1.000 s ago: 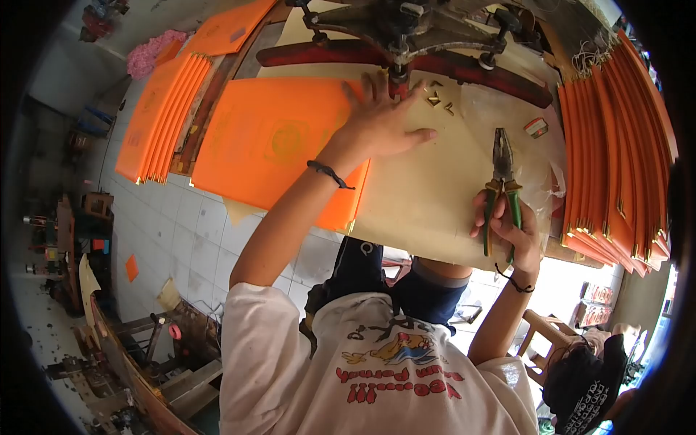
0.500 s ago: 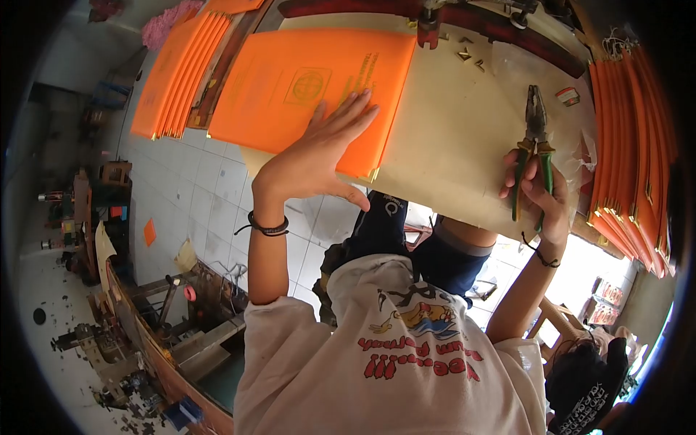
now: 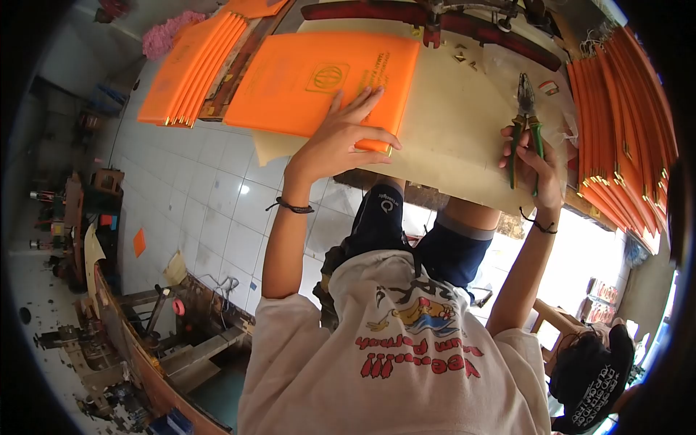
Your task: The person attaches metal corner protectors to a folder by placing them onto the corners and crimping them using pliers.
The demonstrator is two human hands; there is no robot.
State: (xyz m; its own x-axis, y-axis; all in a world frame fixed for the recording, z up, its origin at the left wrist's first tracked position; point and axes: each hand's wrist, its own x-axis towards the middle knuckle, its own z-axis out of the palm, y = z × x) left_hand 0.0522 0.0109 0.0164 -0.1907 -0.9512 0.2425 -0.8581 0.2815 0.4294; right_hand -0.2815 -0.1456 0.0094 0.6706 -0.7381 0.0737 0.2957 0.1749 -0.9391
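My left hand (image 3: 337, 141) lies on an orange printed folder (image 3: 290, 80), fingers spread flat over its near right part. The thumb is beside the folder's near right corner, which has a gold metal piece (image 3: 389, 151). In my right hand (image 3: 540, 170) are combination pliers (image 3: 527, 119) with green handles, jaws pointing away from me. Some fingers are hidden behind the handles. Several small gold corner pieces (image 3: 464, 58) lie on the tan tabletop (image 3: 449, 123) beyond the folder.
A row of orange folders (image 3: 192, 69) stands at the left; a larger stack (image 3: 620, 138) is at the right. A dark red curved bar (image 3: 362, 12) with a metal mechanism crosses the far side. A person in a black cap (image 3: 594, 377) is at lower right.
My left hand has shifted toward the folder's near right corner, its thumb drawing closer to the edge. My right hand still holds the pliers. The whole view has moved slightly.
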